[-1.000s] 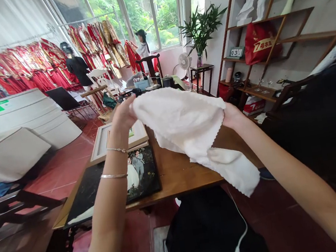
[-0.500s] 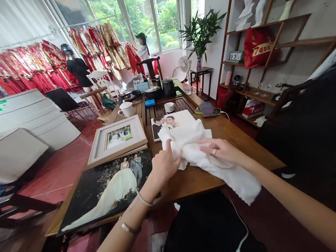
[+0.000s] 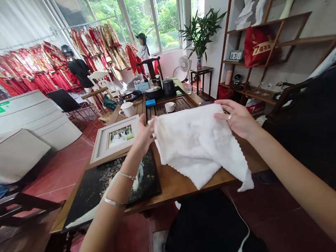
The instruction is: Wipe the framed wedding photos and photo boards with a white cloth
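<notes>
I hold a white cloth (image 3: 197,144) stretched out above the wooden table (image 3: 175,181). My left hand (image 3: 144,136) pinches its upper left corner. Its upper right edge is gripped by my right hand (image 3: 237,118), which wears a ring. The cloth's lower corners hang down over the table's front edge. Left of the cloth lie a white-framed photo (image 3: 116,138) and a large dark wedding print (image 3: 101,185), part of it behind my left forearm.
A tea tray with a teapot (image 3: 127,108), a cup (image 3: 170,106) and a kettle (image 3: 168,86) sits at the table's far end. Two people stand by racks of red garments (image 3: 23,73) at the back. Shelves (image 3: 269,45) line the right wall. A white cable (image 3: 242,232) runs over my lap.
The cloth was bunched on the table under both hands half a second ago. Now both hands have lifted it and spread it out flat again, covering the small photo behind it.
</notes>
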The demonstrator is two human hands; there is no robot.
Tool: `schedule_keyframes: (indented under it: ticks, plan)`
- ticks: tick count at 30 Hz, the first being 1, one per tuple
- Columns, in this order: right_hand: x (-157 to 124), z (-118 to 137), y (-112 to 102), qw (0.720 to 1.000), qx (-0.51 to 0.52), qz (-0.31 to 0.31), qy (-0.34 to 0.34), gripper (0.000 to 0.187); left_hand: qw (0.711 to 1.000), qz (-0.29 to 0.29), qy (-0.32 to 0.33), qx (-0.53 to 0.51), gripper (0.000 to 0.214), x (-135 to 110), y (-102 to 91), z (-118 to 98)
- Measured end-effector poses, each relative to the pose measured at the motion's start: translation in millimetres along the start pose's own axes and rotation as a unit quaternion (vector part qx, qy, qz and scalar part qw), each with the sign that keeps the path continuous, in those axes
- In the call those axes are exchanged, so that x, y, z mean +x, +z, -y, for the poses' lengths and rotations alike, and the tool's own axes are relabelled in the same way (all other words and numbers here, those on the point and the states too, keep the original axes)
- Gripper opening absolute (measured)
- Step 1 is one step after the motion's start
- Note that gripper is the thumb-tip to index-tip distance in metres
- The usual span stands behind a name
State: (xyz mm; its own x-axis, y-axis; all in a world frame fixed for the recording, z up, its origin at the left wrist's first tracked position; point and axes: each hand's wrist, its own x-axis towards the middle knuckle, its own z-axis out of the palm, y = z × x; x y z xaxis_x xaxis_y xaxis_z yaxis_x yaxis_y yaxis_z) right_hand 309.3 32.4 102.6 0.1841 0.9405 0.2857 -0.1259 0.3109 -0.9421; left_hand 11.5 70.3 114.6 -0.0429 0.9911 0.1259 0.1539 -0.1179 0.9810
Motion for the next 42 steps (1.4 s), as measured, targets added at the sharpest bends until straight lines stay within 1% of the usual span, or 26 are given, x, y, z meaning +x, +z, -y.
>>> schedule_keyframes:
  ticks: [2,3,4,5,7,8,10,12,13,15,17,19,21,22,24,26,27,29,31,33,35,37,38,40,41,42]
  plan:
    - [2.6,-12.8,-2.1,0.998,-0.016,0.007,0.056,0.061,0.992,0.054,-0.015,0.116,0.096,-10.6,10.6,24.7]
    - [2.7,-20.2,-4.0,0.996,-0.03,0.011,0.086,0.065,0.982,0.07,-0.021,0.171,0.1,-16.2,14.6,36.4]
    - [2.4,-27.2,-6.4,0.992,-0.045,0.02,0.115,0.066,0.973,0.087,-0.03,0.213,0.095,-20.8,17.5,46.1]
    - [2.1,-33.2,-8.9,0.988,-0.057,0.032,0.137,0.064,0.968,0.096,-0.022,0.231,0.085,-23.4,19.3,53.1]
    - [3.0,-40.0,-13.7,0.984,-0.071,0.065,0.15,0.057,0.974,0.096,-0.007,0.203,0.064,-20.8,19.4,57.1]
    - [5.0,-40.2,-15.6,0.985,-0.074,0.072,0.136,0.051,0.983,0.088,-0.002,0.162,0.052,-15.3,17.8,54.0]
    - [13.5,-33.7,-18.5,0.993,-0.084,0.052,0.068,0.042,0.997,0.055,-0.012,0.054,0.037,2.9,11.3,39.4]
    - [27.9,-19.1,-20.5,0.995,-0.099,-0.001,-0.021,0.035,1.0,-0.019,-0.005,-0.017,0.026,26.8,0.9,17.5]
    - [36.6,-9.6,-21.2,0.992,-0.104,-0.03,-0.061,0.033,0.998,-0.05,0.009,-0.04,0.022,39.1,-5.3,5.6]
    - [55.6,11.8,-21.2,0.983,-0.119,-0.067,-0.122,0.027,0.993,-0.074,0.06,-0.069,0.018,61.8,-18.7,-17.8]
    - [74.8,33.4,-18.4,0.976,-0.126,-0.086,-0.155,0.022,0.988,-0.066,0.121,-0.071,0.019,80.7,-31.0,-38.4]
    - [93.9,52.7,-12.0,0.971,-0.129,-0.104,-0.175,0.027,0.983,-0.047,0.168,-0.051,0.026,96.8,-40.6,-56.3]
    - [113.0,68.7,-2.5,0.969,-0.134,-0.11,-0.176,0.035,0.978,-0.04,0.204,-0.014,0.033,112.4,-47.2,-73.4]
    - [122.2,75.4,2.9,0.968,-0.141,-0.108,-0.174,0.039,0.976,-0.045,0.212,0.006,0.035,120.1,-49.7,-82.2]
    - [137.9,86.1,12.9,0.964,-0.167,-0.096,-0.183,0.045,0.97,-0.079,0.225,0.038,0.04,133.4,-54.3,-100.4]
    - [147.1,92.7,19.3,0.952,-0.196,-0.088,-0.217,0.047,0.956,-0.108,0.263,0.069,0.049,139.9,-59.9,-117.5]
    - [148.3,94.3,20.3,0.944,-0.204,-0.087,-0.242,0.047,0.948,-0.101,0.289,0.088,0.055,139.2,-63.4,-124.7]
    - [143.6,93.5,17.8,0.93,-0.207,-0.087,-0.292,0.043,0.93,-0.096,0.337,0.11,0.063,128.9,-71.3,-133.8]
    - [131.2,88.4,11.1,0.917,-0.2,-0.079,-0.337,0.04,0.913,-0.062,0.386,0.118,0.065,110.0,-78.2,-135.0]
    - [115.7,81.5,4.4,0.907,-0.186,-0.073,-0.371,0.033,0.906,-0.051,0.403,0.115,0.063,88.7,-81.7,-130.4]
    - [101.1,76.9,0.9,0.904,-0.175,-0.076,-0.383,0.022,0.916,-0.065,0.382,0.102,0.05,70.8,-81.1,-124.8]
    - [89.2,77.9,0.8,0.898,-0.172,-0.091,-0.395,0.025,0.937,-0.046,0.341,0.066,0.048,57.4,-78.2,-123.0]
    - [84.3,80.9,1.2,0.889,-0.171,-0.099,-0.414,0.029,0.943,-0.018,0.328,0.045,0.053,51.8,-76.9,-124.2]
    - [75.8,90.7,1.1,0.862,-0.165,-0.118,-0.465,0.032,0.943,0.04,0.33,0.007,0.07,42.1,-75.5,-129.8]
    - [72.4,96.6,0.3,0.861,-0.171,-0.116,-0.465,0.034,0.941,0.052,0.335,-0.002,0.076,38.3,-75.8,-133.2]
    - [69.9,102.1,-1.0,0.865,-0.179,-0.115,-0.454,0.035,0.942,0.051,0.333,-0.004,0.078,35.7,-76.5,-136.0]
